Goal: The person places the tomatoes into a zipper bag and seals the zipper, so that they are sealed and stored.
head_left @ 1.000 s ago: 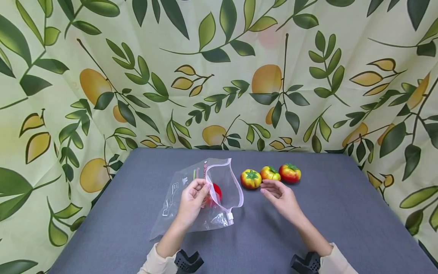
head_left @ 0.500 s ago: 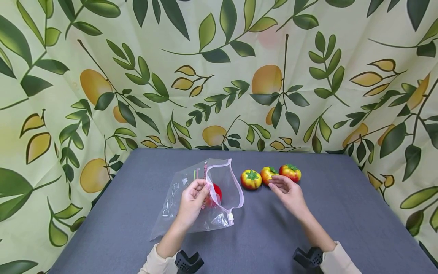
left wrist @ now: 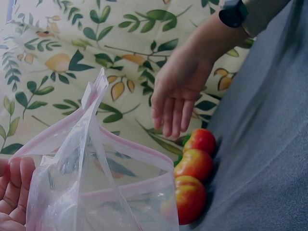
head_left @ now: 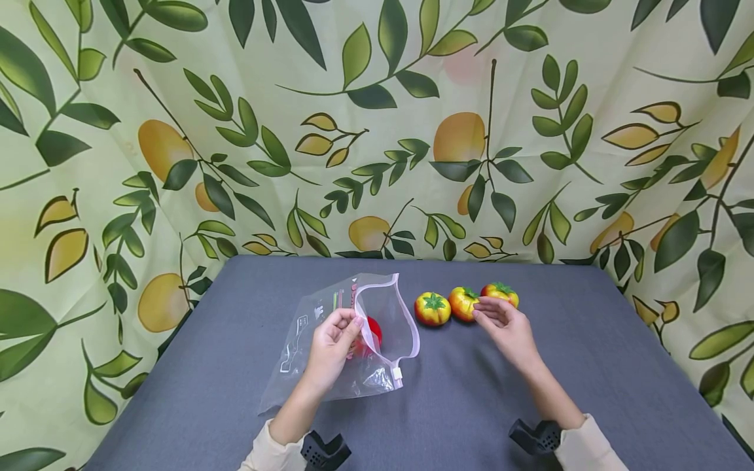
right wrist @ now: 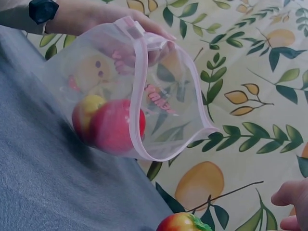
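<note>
Pinching rim of clear zip bag [head_left: 347, 340] with left hand [head_left: 331, 343], mouth propped open toward row of three tomatoes [head_left: 463, 303] mid-table [head_left: 589, 366], nearer far edge. Reaching with right hand [head_left: 506, 327], fingers relaxed, empty, over middle and rightmost tomatoes. Red tomato in bag [right wrist: 115, 126] already.

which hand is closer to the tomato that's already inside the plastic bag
Left. The left hand pinches the bag rim right beside the tomato inside. The right hand is off to its right, over the three loose tomatoes.
</note>
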A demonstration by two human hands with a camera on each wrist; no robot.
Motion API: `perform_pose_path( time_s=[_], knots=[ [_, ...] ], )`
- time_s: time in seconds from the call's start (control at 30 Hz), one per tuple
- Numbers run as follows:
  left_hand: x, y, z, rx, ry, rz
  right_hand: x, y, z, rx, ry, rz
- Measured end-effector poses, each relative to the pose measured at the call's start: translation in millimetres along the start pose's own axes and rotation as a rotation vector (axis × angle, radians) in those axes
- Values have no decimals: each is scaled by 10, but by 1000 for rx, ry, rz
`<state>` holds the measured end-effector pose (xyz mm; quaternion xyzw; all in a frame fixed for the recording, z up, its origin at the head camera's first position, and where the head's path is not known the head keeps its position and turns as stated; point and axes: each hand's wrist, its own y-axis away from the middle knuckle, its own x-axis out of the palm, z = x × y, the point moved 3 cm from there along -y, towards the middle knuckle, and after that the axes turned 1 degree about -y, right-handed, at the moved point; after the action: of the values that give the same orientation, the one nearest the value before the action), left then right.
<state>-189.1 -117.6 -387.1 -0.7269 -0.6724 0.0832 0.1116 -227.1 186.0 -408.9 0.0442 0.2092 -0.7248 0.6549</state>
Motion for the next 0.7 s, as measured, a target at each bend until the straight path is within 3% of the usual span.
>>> perform_pose_path(
  time_s=[0.7],
  knots=[
    [7, -7, 5, 5, 6, 7, -176, -74, -76, 34, -3, -72]
  ],
)
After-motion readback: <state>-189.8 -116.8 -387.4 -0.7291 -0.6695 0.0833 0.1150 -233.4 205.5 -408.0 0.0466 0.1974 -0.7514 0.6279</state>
